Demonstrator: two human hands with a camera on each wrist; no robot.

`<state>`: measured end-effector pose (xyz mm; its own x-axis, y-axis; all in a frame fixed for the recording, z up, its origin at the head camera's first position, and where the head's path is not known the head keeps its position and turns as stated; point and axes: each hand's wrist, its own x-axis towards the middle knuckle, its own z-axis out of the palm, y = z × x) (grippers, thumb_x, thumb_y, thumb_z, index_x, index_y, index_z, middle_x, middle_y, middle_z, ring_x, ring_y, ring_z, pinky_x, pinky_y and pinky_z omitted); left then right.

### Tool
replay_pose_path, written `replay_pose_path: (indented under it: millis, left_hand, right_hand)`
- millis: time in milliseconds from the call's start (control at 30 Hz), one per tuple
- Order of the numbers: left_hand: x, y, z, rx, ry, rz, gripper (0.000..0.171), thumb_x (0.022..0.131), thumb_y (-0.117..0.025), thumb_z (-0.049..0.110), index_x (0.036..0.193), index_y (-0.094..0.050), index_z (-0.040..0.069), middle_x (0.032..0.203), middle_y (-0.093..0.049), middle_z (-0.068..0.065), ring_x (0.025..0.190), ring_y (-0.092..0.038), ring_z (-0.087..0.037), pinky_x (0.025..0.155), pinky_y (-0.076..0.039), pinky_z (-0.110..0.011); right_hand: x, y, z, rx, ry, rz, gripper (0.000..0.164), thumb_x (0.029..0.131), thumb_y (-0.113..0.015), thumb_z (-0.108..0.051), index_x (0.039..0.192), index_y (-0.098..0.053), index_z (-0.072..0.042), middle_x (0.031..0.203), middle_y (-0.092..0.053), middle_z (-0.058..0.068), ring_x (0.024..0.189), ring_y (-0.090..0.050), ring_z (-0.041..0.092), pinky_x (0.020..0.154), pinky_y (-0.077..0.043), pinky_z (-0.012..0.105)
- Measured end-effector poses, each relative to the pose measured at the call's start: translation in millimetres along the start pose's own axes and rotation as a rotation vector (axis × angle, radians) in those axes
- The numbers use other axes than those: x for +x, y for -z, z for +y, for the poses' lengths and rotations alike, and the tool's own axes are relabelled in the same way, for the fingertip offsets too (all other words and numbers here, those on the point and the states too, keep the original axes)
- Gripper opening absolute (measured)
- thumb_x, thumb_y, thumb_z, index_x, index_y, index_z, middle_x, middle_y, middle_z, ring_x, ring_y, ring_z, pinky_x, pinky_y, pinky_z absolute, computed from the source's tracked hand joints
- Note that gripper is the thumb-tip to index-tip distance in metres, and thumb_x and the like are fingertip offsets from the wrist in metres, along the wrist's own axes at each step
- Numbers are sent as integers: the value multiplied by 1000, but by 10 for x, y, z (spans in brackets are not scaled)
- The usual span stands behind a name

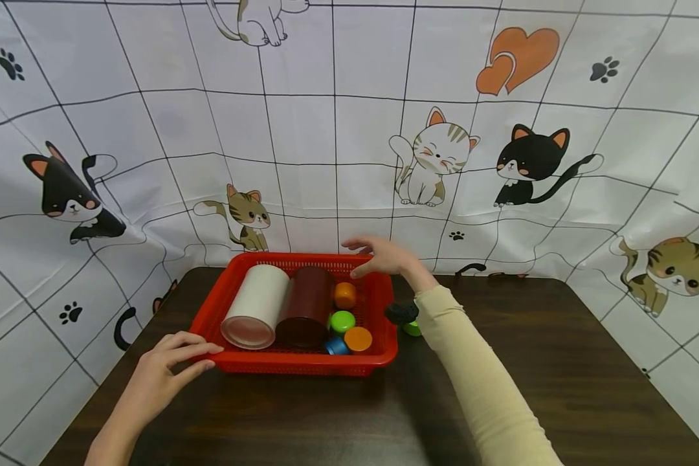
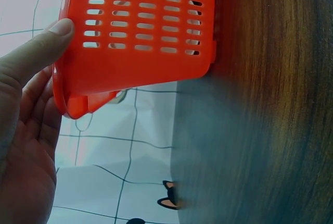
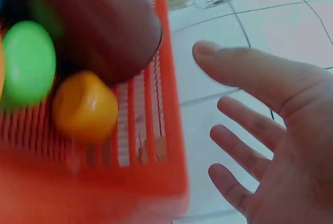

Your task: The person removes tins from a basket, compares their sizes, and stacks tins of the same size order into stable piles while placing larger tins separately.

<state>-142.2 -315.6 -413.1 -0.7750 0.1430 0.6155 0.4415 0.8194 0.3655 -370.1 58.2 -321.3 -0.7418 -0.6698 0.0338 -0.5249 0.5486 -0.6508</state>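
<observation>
Head: red basket (image 1: 297, 366) at desk (image 1: 594, 362) far edge, toward far left corner. Left hand (image 1: 162, 374) at basket's near left corner, fingertips on rim. Right hand (image 1: 384, 255) over its far right corner, thumb and fingers well apart. Basket contents: white cylinder (image 1: 256, 304) and brown cylinder (image 1: 307, 301) lying side by side at left; at right, orange piece (image 1: 345, 295), green piece (image 1: 342, 321), orange disc (image 1: 358, 339), blue piece (image 1: 336, 346). Second green item (image 1: 412, 329) outside right wall, partly hidden.

Left wrist: rim pinched, thumb on one side, fingers on the other.

Right wrist: fingers spread wide, beyond basket rim; orange piece inside, beside brown cylinder.
</observation>
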Motion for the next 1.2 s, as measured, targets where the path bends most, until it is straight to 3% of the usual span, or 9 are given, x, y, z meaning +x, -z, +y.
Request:
replay_pose_path:
  millis: [200, 333, 500, 667, 900, 1200]
  left_hand:
    - [-2, 3, -10, -4, -12, 13, 47, 64, -87, 1, 98, -77, 31, 96, -65, 12, 95, -44, 10, 79, -38, -4]
    - [-3, -11, -13, -10, -24, 15, 46, 64, -87, 2, 99, -77, 31, 96, -65, 12, 95, -45, 9, 79, -38, -5]
    - [-7, -24, -13, -17, -25, 23, 46, 64, -87, 2, 98, -77, 31, 96, -66, 12, 95, -46, 9, 78, -39, -5]
    - [-11, -23, -21, -19, -13, 23, 46, 65, -87, 3, 99, -77, 31, 96, -66, 11, 95, -45, 9, 79, -38, -5]
    - [-20, -5, -22, -14, -3, 23, 46, 64, -87, 3, 99, -77, 32, 96, -66, 12, 95, -45, 9, 82, -38, -3]
    - [-9, -17, -16, -21, -3, 15, 44, 66, -87, 5, 99, -77, 32, 97, -66, 11, 97, -45, 9, 83, -37, -3]
  right_hand:
    - [132, -231, -67, 6, -5, 81, 66, 86, -77, -14, 145, -48, -8, 150, -49, 13, 138, -45, 36, 113, -39, 50]
    - [169, -378, -3, -63, -39, 110, 60, 87, -76, -10, 142, -52, -10, 148, -51, 11, 139, -45, 32, 115, -38, 47]
    - [176, -499, 60, -105, -67, 98, 55, 86, -75, -6, 138, -56, -10, 147, -53, 10, 139, -45, 30, 115, -38, 46]
    - [205, -578, 93, -125, -99, 85, 51, 86, -73, -2, 135, -59, -11, 142, -57, 9, 131, -52, 27, 107, -47, 41]
    - [224, -664, 125, -139, -167, 30, 48, 87, -64, 4, 133, -62, -9, 139, -60, 9, 112, -54, 26, 83, -54, 31]
    - [220, -717, 118, -237, -288, -34, 50, 85, -69, 1, 133, -62, -15, 138, -58, 9, 114, -50, 25, 94, -51, 37]
